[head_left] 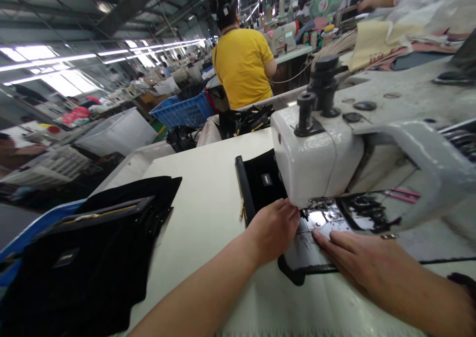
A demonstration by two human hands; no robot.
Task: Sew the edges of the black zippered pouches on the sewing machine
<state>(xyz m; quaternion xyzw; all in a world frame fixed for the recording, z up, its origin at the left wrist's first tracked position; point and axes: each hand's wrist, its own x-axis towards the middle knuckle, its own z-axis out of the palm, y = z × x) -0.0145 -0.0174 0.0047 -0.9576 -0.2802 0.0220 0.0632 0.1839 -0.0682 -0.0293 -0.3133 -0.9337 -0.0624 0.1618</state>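
Note:
A white sewing machine (316, 158) stands at the right, its head over a shiny metal bed plate (327, 218). Left of the needle area lies a black zippered bag panel (260, 173) with a small metal label and a gold zipper along its left edge. My left hand (277, 225) has its fingers curled on the panel's near edge, close under the machine head; the fingertips are partly hidden. On the plate's front part, my right hand (357, 257) rests with fingers stretched out, and no material shows in it.
Black zippered panels (92, 248) lie piled at the left, over a blue bin (40, 228). Pink thread snips (405, 195) rest on the machine bed. Beyond the pale tabletop (201, 193) are a blue basket (186, 110), black pieces (245, 121) and a person in a yellow shirt (243, 67).

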